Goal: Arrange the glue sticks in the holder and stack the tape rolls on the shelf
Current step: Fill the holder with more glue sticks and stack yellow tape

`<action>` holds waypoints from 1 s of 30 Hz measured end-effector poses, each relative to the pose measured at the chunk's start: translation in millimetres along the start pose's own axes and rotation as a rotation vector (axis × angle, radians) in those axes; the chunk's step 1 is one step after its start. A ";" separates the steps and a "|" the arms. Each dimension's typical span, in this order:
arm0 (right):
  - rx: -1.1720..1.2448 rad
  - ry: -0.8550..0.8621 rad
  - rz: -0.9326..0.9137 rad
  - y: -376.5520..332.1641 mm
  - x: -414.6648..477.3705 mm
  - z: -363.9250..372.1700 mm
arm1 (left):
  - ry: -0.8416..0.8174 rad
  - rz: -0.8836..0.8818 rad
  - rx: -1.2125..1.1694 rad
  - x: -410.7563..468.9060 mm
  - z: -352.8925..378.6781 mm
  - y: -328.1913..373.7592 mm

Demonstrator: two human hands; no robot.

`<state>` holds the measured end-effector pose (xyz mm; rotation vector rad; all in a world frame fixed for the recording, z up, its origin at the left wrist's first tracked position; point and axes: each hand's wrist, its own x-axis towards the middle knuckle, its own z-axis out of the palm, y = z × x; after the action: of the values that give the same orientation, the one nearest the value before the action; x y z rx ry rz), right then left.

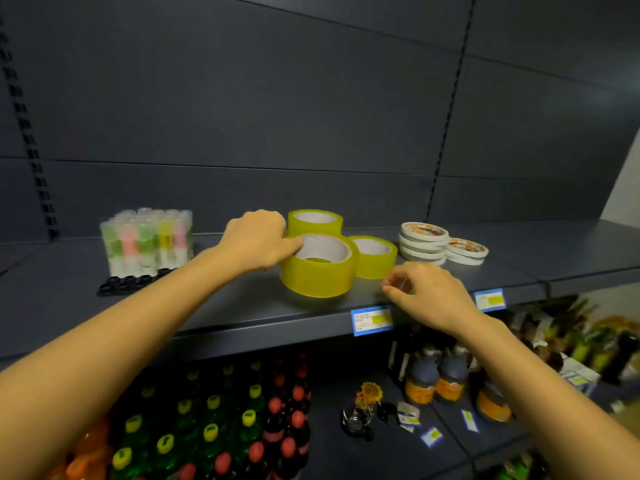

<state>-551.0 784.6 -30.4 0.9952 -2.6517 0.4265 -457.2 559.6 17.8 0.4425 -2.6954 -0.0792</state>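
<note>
Left hand (256, 240) gripped the front tape roll (318, 271) on the shelf (225, 306), thumb in its core. Right hand (429, 296) hung loosely curled, empty, near the price tag (372, 320); print unreadable. Glue sticks (149, 240) stood in the holder (128, 284), left.

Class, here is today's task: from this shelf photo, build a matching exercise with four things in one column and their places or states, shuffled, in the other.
1 glue sticks
2 front yellow roll
3 white rolls
4 blue labels

a on the shelf edge
b gripped by left hand
c far left, in black holder
d far right, stacked

Pairs: 1c, 2b, 3d, 4a
</note>
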 end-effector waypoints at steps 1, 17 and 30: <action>-0.004 -0.002 0.008 9.1 -0.6 -2.9 | -0.004 0.014 0.002 5.8 3.2 11.1; -0.010 0.051 -0.038 103.4 71.3 -18.0 | 0.046 -0.013 0.025 123.3 55.5 88.3; 0.056 0.179 -0.280 93.5 125.9 -16.7 | 0.322 -0.115 0.233 98.3 44.3 71.7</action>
<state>-702.5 783.8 13.3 1.2599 -2.3114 0.5013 -581.4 596.0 23.4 0.6231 -2.3689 0.2552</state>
